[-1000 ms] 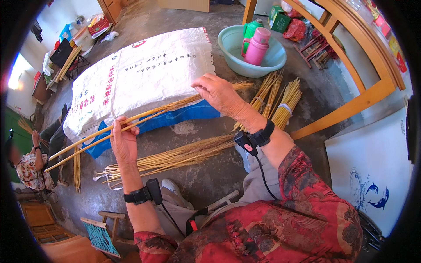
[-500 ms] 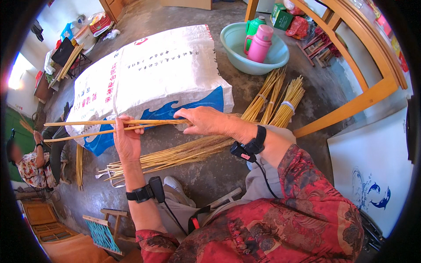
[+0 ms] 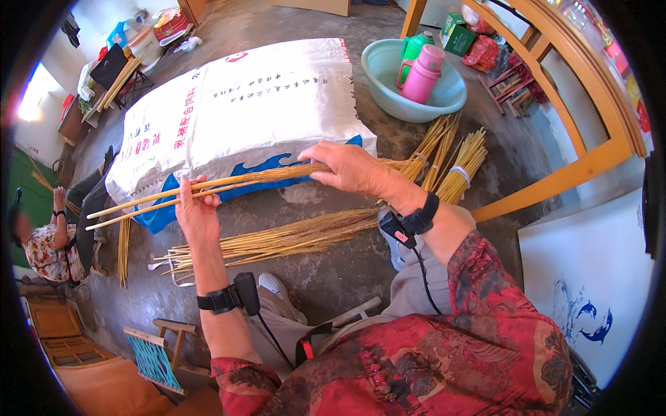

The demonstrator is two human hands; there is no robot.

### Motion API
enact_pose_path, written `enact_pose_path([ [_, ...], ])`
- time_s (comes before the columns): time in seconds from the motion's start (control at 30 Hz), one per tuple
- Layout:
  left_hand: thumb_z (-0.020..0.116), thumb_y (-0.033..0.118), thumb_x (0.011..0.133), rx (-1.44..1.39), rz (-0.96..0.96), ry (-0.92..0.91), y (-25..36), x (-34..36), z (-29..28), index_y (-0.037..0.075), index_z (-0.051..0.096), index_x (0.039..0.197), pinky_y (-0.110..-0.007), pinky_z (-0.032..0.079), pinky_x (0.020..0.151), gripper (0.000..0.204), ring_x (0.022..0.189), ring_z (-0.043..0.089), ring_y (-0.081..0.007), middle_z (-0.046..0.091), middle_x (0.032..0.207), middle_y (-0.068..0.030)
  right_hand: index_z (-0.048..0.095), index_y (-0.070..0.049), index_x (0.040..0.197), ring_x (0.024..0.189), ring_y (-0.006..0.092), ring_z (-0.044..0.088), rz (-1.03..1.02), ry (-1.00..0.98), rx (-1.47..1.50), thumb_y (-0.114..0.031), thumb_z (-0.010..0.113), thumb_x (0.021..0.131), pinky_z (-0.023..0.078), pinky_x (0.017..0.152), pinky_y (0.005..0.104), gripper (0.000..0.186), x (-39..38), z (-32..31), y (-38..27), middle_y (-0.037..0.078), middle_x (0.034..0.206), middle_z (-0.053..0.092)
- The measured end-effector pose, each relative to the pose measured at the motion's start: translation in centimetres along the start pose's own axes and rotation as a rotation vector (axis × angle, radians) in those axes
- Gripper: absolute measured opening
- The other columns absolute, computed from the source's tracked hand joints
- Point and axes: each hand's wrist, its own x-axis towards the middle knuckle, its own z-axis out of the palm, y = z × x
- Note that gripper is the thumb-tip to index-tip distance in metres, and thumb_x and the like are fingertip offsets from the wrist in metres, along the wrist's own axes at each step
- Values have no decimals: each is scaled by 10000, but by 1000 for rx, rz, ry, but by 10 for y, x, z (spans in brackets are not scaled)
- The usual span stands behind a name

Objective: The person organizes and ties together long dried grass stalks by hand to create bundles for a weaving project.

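Item: thin yellow straw stalks (image 3: pixel 229 184), held level; our left hand (image 3: pixel 196 213) pinches them at nine o'clock, our right hand (image 3: pixel 350 168) clasps them at three o'clock.

Your right hand (image 3: pixel 350 168) has slid back out along the thin tan straw stalks (image 3: pixel 229 182), away from your left hand (image 3: pixel 196 213). The stalks now tilt, butt ends lower to your left.

We have one view only, from a fisheye camera on the head, looking steeply down and forward over our lap. Our forearms enter from the lower edge, close to the lens; the floor (image 3: pixel 333 270) bends away toward the rim.
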Motion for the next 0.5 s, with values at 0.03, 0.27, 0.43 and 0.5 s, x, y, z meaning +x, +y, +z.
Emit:
enact_pose_path([
  [0.03,512,241,866,-17,-26,-14,-2,1,-2,39,523,817,-243,375,437,209,482,429,-87,571,795,-94,529,-76,1007,784,284,569,-20,27,3,-171,564,767,458,683,368,260,0,2,-2,107,900,575],
  [0.27,486,185,878,-127,-11,-258,2,-3,8,21,528,937,-257,419,537,179,579,479,-103,569,903,-96,519,-56,1030,685,237,583,136,-158,274,-214,479,835,458,620,321,254,3,14,0,88,758,599],
  [0.43,479,121,874,-24,-51,-328,-7,-11,18,17,528,961,-264,455,585,144,647,529,-124,567,908,-95,518,-11,1029,646,140,566,407,-387,617,-212,414,855,454,616,275,285,6,8,-11,52,730,582],
  [0.5,505,119,863,30,-47,-332,-6,-11,17,35,530,957,-245,428,577,129,651,504,-110,563,918,-81,519,-13,1028,666,142,566,352,-339,578,-207,429,851,455,624,273,279,5,15,-9,60,754,585],
])
